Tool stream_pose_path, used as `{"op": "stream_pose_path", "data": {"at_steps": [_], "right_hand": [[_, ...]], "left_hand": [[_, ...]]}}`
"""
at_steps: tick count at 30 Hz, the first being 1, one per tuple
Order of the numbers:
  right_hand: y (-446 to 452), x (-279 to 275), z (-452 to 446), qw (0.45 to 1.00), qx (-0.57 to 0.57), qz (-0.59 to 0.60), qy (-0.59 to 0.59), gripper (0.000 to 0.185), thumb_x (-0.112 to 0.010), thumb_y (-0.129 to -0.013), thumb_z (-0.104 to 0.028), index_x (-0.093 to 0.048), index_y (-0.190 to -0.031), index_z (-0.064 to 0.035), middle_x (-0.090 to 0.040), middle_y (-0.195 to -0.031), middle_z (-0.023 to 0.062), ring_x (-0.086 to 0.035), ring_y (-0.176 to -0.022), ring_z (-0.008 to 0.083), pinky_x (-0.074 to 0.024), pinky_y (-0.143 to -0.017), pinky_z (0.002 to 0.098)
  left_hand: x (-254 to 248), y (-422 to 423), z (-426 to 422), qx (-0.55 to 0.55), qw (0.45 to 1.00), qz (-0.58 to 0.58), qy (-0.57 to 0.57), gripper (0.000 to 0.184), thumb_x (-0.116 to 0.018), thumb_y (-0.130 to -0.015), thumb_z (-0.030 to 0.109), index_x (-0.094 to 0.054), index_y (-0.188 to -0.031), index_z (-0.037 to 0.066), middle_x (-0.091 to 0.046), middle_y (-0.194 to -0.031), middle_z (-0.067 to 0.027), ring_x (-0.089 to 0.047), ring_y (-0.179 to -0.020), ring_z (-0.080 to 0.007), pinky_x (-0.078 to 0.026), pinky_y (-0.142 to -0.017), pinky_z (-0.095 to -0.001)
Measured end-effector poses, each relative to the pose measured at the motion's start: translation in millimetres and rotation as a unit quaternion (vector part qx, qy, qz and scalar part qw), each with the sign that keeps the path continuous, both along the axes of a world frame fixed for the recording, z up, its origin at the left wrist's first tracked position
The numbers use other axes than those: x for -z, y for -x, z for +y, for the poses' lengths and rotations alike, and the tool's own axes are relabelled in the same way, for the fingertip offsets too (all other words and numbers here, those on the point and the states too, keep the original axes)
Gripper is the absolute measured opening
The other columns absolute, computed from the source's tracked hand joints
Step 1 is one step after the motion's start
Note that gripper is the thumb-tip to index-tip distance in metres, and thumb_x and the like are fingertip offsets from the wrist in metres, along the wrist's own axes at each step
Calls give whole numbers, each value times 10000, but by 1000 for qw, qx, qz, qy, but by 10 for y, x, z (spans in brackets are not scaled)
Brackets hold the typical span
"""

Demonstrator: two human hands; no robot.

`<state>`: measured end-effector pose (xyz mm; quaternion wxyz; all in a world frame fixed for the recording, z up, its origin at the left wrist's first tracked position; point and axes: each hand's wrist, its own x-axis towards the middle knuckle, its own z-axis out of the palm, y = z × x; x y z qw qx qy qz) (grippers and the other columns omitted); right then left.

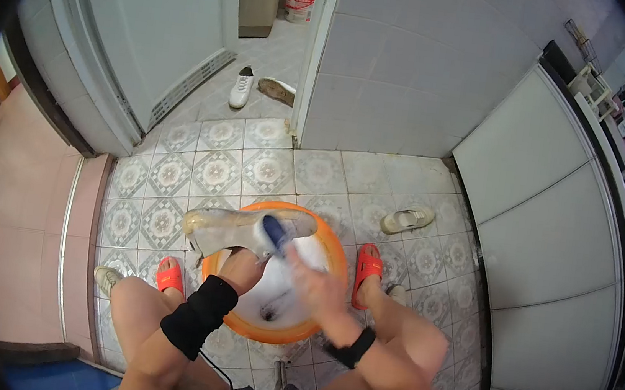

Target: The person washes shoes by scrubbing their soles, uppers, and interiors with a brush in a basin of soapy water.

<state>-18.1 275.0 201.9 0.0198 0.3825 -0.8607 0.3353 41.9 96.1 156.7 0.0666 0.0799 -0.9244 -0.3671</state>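
My left hand (244, 270) grips a pale shoe (227, 231) from below, holding it sideways over an orange basin (337, 263). Its fingers are mostly hidden by the shoe. A blue-backed scrub brush (274, 233) lies against the shoe with white suds around it. My right hand (315, 284), smeared by motion, is closed on that brush. White foamy water (263, 286) sits in the basin, and a small dark thing (268, 312) that I cannot make out shows in it.
A light shoe (407, 220) stands right of the basin; another (107, 279) lies at the left. My feet in red slippers (368, 267) flank the basin. White shoes (241, 88) lie by the doorway. Grey cabinets (553, 245) line the right side, a pink step (87, 246) the left.
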Motion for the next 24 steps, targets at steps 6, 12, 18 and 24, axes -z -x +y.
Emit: {"op": "stream_pose_path", "data": {"at_steps": [6, 12, 18, 24], "right_hand": [[417, 50, -51, 994, 103, 31, 18, 518, -562, -767, -153, -441, -1266, -211, -500, -520, 144, -525, -475, 298, -415, -463, 387], [24, -87, -81, 999, 11, -13, -31, 570, -504, -787, -123, -339, -1328, -196, -516, -539, 146, -547, -494, 289, -420, -464, 402], [295, 7, -75, 984, 170, -52, 4, 416, -479, -827, -136, -468, -1239, -196, -535, -582, 150, -559, -522, 297, -439, -504, 407], [394, -42, -15, 991, 119, -37, -46, 395, -475, -841, -149, -471, -1234, -192, -537, -592, 163, -563, -548, 317, -439, -504, 408]], "left_hand": [[-198, 152, 143, -35, 974, 146, -171, 246, -512, -848, 172, -556, -1015, -3, -587, -918, -199, -543, -878, -345, -426, -774, -357], [-183, 59, -19, -34, 977, -106, -181, 290, -476, -882, 229, -548, -1047, 2, -599, -926, -152, -559, -855, -249, -426, -759, -336], [-148, 75, 121, -111, 935, 14, -336, 296, -480, -881, 225, -548, -1069, 7, -609, -924, -142, -568, -834, -206, -426, -733, -311], [-274, 69, 183, -47, 984, 42, -167, 294, -500, -857, 190, -540, -1096, 25, -586, -1016, -174, -542, -963, -310, -412, -817, -351]]}}
